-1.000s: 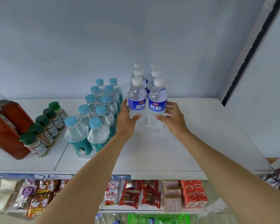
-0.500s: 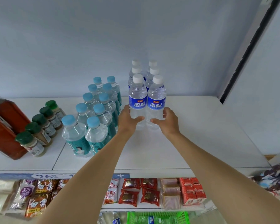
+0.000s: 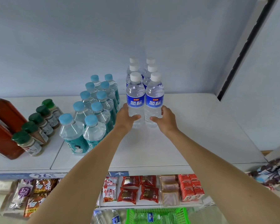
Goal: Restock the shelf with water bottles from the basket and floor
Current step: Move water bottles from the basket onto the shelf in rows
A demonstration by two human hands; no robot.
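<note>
Two clear water bottles with white caps and blue labels stand side by side at the front of a double row on the white top shelf (image 3: 192, 143). My left hand (image 3: 125, 117) grips the lower part of the left front bottle (image 3: 135, 97). My right hand (image 3: 166, 119) grips the lower part of the right front bottle (image 3: 154, 98). More white-capped bottles (image 3: 149, 68) stand behind them. A green basket (image 3: 158, 215) holding bottles shows at the bottom, with further bottles (image 3: 116, 218) beside it on the floor.
Blue-capped bottles with teal labels (image 3: 94, 110) stand in two rows just left of my left hand. Green-lidded jars (image 3: 39, 125) and red-brown jugs (image 3: 2, 126) fill the far left. Snack packets (image 3: 136, 189) line the shelf below. A wall closes the right side.
Both hands have slid the two front bottles a little further back against the row behind them. The view has shifted slightly.
</note>
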